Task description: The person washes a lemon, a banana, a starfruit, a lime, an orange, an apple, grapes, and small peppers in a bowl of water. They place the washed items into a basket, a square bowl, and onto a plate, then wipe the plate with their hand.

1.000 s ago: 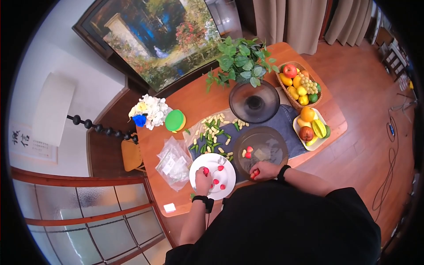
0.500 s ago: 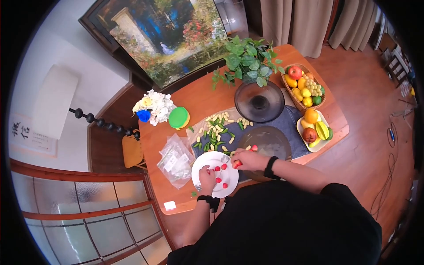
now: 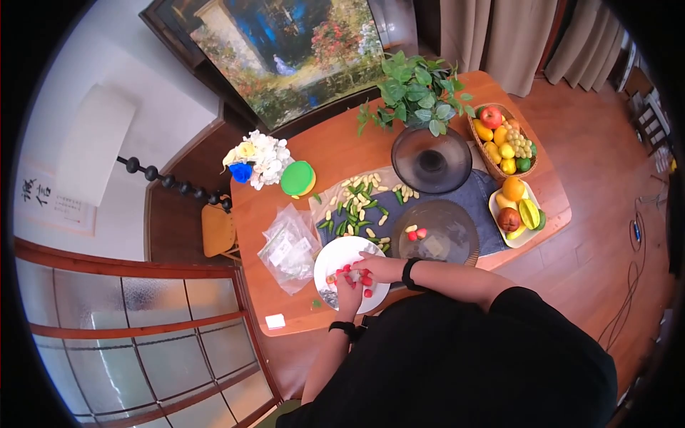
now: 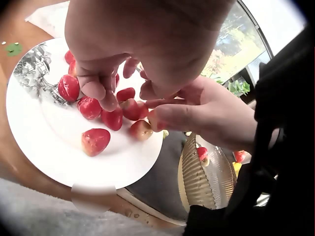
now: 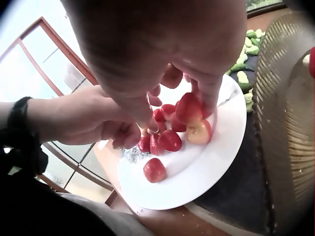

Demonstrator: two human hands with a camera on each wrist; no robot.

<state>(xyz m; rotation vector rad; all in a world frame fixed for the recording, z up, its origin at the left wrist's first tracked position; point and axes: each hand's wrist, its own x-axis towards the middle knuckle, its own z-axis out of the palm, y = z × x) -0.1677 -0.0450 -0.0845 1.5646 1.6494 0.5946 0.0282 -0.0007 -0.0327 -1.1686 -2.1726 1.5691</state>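
Observation:
Several small red strawberries, pale at one end, lie on a white plate with a dark printed scene near its rim. My left hand reaches down over the plate, bent fingertips right at a strawberry. From the other side comes my right hand, its thumb and fingers around strawberries just above the plate. Both hands nearly meet, hiding part of the pile. Two more strawberries lie in the translucent brown ribbed bowl beside the plate.
Peanuts and green chillies are scattered over a dark cloth. Behind the bowl stands a dark glass dish. Fruit fills a basket and a pale tray at right. Plastic bags lie left, near a green-lidded tub.
My right hand has moved left from the brown bowl to the plate, carrying strawberries. The left hand has shifted from the plate's left part towards its middle, and the hands now nearly meet.

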